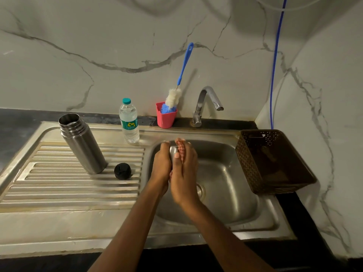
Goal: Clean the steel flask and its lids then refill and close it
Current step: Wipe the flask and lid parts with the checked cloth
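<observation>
Both hands over the sink basin [225, 173], close together, touching at the fingers. Left hand [162, 163]: grip closed, fingers curled round a steel lid [173, 152], only a small patch of which shows between the two hands. Right hand [185, 173]: grip closed on a red-and-white checked cloth [180, 148], thumb and fingers pressing it against the lid; cloth ends stick out above and below the fingers. Steel flask [83, 144] stands upright and uncapped on the ribbed drainboard [78, 189], left of the basin, mouth open. Black inner lid [122, 171] sits on the drainboard just beside the flask base, apart from it. Plastic water bottle [129, 122], teal cap on, stands at the back edge of the sink unit, between flask and basin. Red cup [166, 118] against the wall holds a blue-handled bottle brush [173, 98], handle leaning on the marble. Chrome tap [206, 103] behind the basin; no water visible from the spout. Brown perforated basket [247, 163] sits on the worktop at the basin's right edge; contents too dark to tell.
</observation>
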